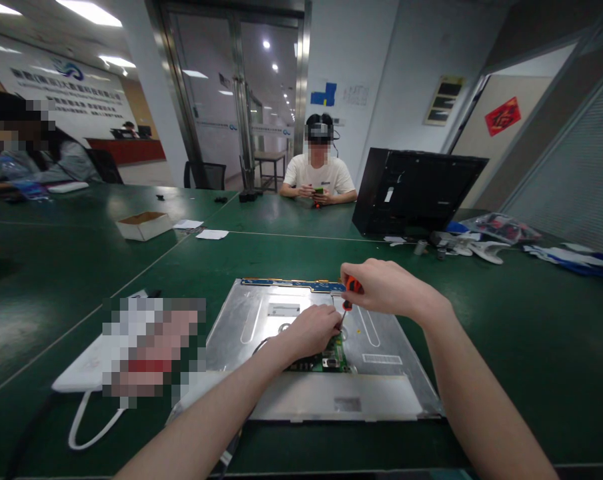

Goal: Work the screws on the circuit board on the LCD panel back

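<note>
A flat silver LCD panel (391, 383) lies back side up on the table before me, with a blue circuit strip (281, 285) along its far edge. On its middle sits a green circuit board (334, 360), partly covered by my left hand (314, 327). That hand's fingers are bent and pressed together by the screwdriver's tip; what they pinch, if anything, is hidden. My right hand (381, 285) grips an orange-and-black screwdriver (352, 287) from above, its shaft slanting down to the board beside my left fingertips.
Left of the panel lies a white device (81, 370) with a white cable, partly pixelated. Further off are an open cardboard box (144, 227), paper slips (212, 235) and a black monitor housing (421, 190). A person (319, 170) sits opposite; another (46, 150) sits at the left.
</note>
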Demonstrator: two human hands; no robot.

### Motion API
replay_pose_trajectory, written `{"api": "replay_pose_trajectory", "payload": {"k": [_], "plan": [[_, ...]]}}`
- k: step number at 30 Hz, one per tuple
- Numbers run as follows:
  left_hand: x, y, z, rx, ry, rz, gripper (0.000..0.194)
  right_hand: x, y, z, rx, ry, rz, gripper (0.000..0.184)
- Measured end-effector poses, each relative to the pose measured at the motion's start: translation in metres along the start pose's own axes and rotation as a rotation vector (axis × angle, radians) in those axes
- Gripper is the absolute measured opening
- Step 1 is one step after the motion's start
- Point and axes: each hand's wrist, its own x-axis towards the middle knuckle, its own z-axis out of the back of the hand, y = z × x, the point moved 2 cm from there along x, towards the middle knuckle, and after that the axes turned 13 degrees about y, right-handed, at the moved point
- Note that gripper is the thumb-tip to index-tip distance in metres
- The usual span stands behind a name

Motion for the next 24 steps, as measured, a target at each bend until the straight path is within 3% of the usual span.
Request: {"api": "replay_pose_trajectory", "payload": {"k": [24], "plan": [[-0.0012, 0.0011, -0.0010, -0.013, -0.009, -0.019, 0.007, -0.0026, 0.0024, 0.0019, 0.029, 0.012, -0.002, 0.018]]}}
